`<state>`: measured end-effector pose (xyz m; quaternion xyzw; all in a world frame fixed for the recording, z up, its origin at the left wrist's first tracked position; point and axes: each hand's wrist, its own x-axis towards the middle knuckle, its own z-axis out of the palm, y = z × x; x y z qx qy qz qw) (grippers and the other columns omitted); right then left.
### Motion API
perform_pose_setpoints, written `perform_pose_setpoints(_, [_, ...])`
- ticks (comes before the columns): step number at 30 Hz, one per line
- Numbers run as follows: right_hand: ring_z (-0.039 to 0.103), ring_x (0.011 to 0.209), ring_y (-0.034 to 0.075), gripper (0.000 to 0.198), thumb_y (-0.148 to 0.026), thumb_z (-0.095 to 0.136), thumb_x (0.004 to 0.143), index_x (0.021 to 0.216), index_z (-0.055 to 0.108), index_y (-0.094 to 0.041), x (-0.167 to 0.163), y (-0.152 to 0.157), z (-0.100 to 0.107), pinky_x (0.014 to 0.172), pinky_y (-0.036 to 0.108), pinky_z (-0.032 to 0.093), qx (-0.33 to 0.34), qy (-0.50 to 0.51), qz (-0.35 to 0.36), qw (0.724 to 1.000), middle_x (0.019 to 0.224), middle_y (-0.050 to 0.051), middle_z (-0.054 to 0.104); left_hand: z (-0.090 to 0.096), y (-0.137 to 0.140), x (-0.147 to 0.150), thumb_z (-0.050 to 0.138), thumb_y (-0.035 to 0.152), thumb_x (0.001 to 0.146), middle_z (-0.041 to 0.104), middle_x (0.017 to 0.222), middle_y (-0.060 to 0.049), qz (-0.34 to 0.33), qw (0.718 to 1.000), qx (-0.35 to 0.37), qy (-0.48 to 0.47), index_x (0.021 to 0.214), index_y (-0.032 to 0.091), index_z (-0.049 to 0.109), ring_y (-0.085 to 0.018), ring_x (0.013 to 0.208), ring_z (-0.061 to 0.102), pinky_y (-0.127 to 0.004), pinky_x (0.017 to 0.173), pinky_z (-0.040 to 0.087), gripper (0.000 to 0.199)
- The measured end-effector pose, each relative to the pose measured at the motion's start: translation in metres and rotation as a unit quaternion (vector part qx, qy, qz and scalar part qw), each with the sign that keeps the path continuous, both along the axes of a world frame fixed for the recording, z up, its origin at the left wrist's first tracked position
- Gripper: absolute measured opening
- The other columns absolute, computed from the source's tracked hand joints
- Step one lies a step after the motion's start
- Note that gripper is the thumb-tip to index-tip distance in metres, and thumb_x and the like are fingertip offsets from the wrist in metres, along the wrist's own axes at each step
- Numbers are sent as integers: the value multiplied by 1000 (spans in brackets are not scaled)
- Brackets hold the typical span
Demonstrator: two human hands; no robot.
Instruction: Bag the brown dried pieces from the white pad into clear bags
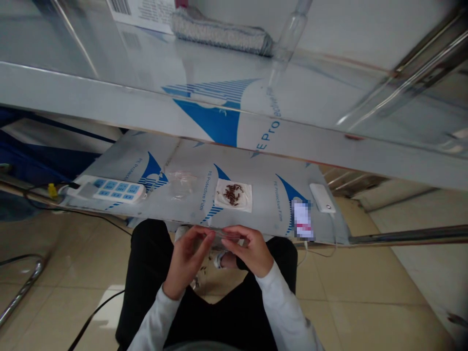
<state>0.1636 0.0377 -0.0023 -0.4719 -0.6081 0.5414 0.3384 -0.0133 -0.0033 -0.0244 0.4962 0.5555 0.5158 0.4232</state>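
My left hand point(192, 258) and my right hand point(252, 248) meet above my lap at the near edge of the lower shelf. Thumbs and fingertips of both pinch a small clear plastic bag point(220, 233) stretched between them; its contents, if any, cannot be made out. Just beyond, a white square of paper point(245, 202) lies on the shelf with a small heap of dark brown bits point(233, 195) on it. To the left of the paper rests another crumpled clear plastic bag point(181, 185).
The lower shelf point(183, 212) also bears a power strip point(119, 190), a phone point(302, 219) and a white charger-like block point(322, 197) with a cable. An upper steel shelf point(139, 105) overhangs it, carrying a grey cloth point(223, 36) and a clear bottle point(292, 31). Cables trail at left.
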Motion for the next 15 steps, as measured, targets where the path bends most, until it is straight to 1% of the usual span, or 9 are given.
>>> perform_pose_setpoints(2, [69, 86, 21, 37, -37, 76, 70, 102, 71, -19, -2, -3, 3, 80, 33, 54, -8, 28, -10, 1000, 95, 6, 74, 3, -1, 6, 62, 31, 83, 67, 84, -3, 21, 1000, 3, -14, 87, 19, 64, -16, 81, 63, -26, 76, 50, 13])
perform_pose_setpoints(3, [69, 84, 21, 36, -38, 76, 69, 99, 71, -18, -4, -5, 4, 78, 33, 54, -13, 40, -19, 999, 93, 6, 74, 4, -1, 9, 62, 31, 83, 68, 83, -3, 29, 999, 5, -22, 86, 19, 64, -16, 80, 63, -26, 75, 50, 13])
perform_pose_setpoints(6, [68, 76, 19, 23, -39, 72, 74, 81, 71, -17, -8, -9, 7, 73, 30, 54, -9, 60, -49, 997, 80, 5, 74, 10, -4, 17, 61, 31, 84, 67, 80, -2, 43, 999, 12, -30, 86, 19, 63, -15, 77, 63, -25, 73, 51, 13])
perform_pose_setpoints(8, [66, 72, 18, 21, -38, 70, 77, 75, 71, -17, -9, -11, 9, 71, 29, 53, 14, 52, -61, 997, 74, 4, 72, 12, -5, 19, 60, 32, 85, 67, 82, -3, 36, 999, 8, -38, 88, 19, 63, -15, 78, 63, -25, 74, 51, 14])
perform_pose_setpoints(11, [66, 72, 18, 20, -38, 69, 77, 76, 71, -18, -7, -14, 12, 71, 29, 52, 30, 43, -55, 997, 74, 4, 72, 12, -6, 17, 62, 32, 84, 69, 88, -5, -11, 999, 1, -40, 91, 18, 65, -17, 83, 65, -27, 76, 52, 16])
perform_pose_setpoints(13, [67, 75, 18, 20, -38, 70, 76, 78, 71, -18, -5, -16, 11, 73, 30, 53, 13, 55, -44, 997, 77, 4, 72, 11, -6, 15, 64, 31, 82, 70, 86, -5, -30, 999, 3, -23, 89, 18, 67, -17, 82, 65, -28, 76, 52, 15])
perform_pose_setpoints(15, [67, 79, 19, 23, -40, 71, 75, 81, 71, -18, -4, -16, 9, 75, 30, 53, -16, 79, -37, 996, 81, 5, 73, 10, -6, 14, 64, 31, 82, 70, 82, -4, -20, 1000, 11, -10, 84, 18, 68, -17, 79, 65, -27, 75, 52, 13])
